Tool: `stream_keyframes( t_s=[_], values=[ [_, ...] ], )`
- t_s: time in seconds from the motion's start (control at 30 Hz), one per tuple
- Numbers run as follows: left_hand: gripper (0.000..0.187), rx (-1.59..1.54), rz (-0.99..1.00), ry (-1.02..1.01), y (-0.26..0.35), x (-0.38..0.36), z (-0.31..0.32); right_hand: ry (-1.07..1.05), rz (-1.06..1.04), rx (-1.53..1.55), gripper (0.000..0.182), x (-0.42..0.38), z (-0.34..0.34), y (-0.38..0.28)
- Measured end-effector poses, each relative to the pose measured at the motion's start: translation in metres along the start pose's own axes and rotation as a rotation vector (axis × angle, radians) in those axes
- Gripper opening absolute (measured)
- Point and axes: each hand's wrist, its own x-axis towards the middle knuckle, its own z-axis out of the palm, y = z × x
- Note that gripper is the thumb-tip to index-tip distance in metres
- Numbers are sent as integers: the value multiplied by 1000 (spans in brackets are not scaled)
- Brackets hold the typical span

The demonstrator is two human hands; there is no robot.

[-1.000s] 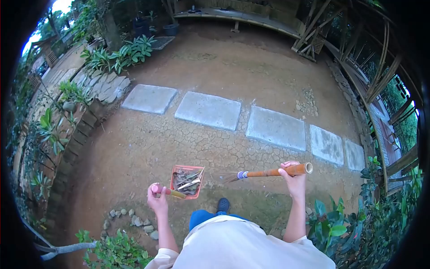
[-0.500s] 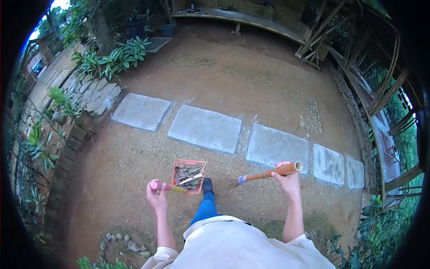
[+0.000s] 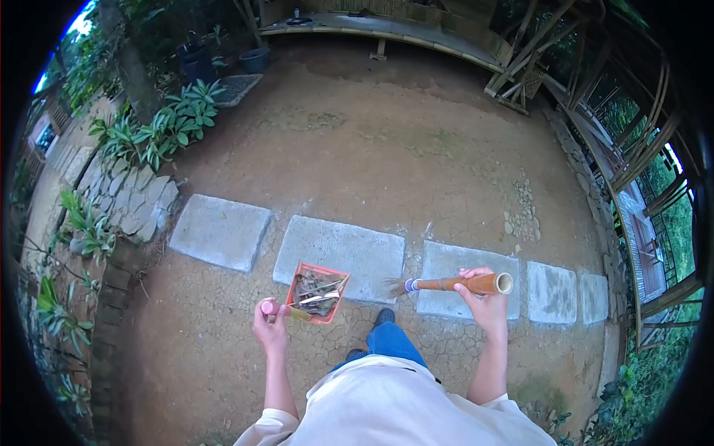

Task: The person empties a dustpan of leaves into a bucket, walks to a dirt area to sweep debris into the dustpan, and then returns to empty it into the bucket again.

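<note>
My left hand (image 3: 271, 324) is closed around the pink-ended handle of an orange dustpan (image 3: 325, 318), which hangs above the ground left of centre. Dry leaves and pale sticks (image 3: 317, 291) lie inside the pan. On the right, my right hand (image 3: 483, 297) grips the brown handle of a broom (image 3: 446, 284) near its hollow, open end. The broom lies roughly level, with its thin bristles pointing left toward the dustpan, apart from it, over the stepping slabs.
A row of pale stone slabs (image 3: 340, 249) crosses the packed dirt before my feet. Leafy plants (image 3: 182, 119) and flat stones edge the left side. A bamboo platform (image 3: 387, 28) stands at the back, and a bamboo structure (image 3: 632, 160) lines the right.
The slabs and plants sit lower in view as I have stepped forward; another foot now shows. The broom has turned more level, its bristles higher. The dustpan stays in my left hand, slightly tilted differently.
</note>
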Motion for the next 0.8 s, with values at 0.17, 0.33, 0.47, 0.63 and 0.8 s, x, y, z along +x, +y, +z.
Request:
stream_keyframes(
  t_s=[0.17, 0.33, 0.47, 0.63, 0.8],
  values=[
    [31, 1, 75, 73, -17, 108, 67, -11, -74, 32, 25, 126, 42, 26],
    [31, -33, 51, 163, -10, 209, 127, -50, -3, 135, 26, 264, 84, 68],
    [32, -72, 43, 211, 16, 286, 163, -112, 32, 182, 28, 367, 119, 85],
    [33, -22, 62, 288, 39, 363, 195, -265, 53, 117, 32, 475, 178, 84],
    [33, 4, 37, 334, 28, 451, 215, -335, 71, 21, 33, 560, 248, 82]
  ],
)
